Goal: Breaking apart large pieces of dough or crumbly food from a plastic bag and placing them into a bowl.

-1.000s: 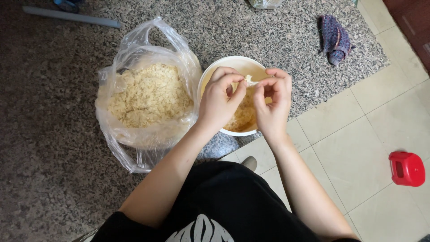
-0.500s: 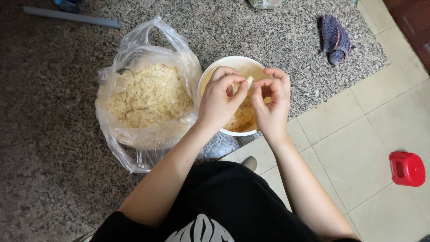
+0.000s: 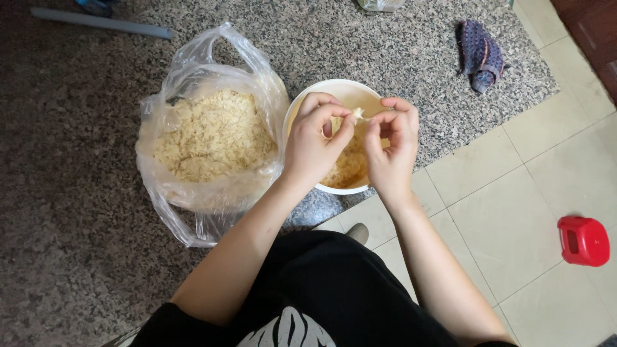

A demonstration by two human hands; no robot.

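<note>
Both hands are up over the round white bowl, pinching one small pale clove-like piece between them. The left hand grips its left end and the right hand its right end, so its long axis runs roughly left to right. The clear plastic bag of pale peeled bits sits touching the bowl's left side.
</note>
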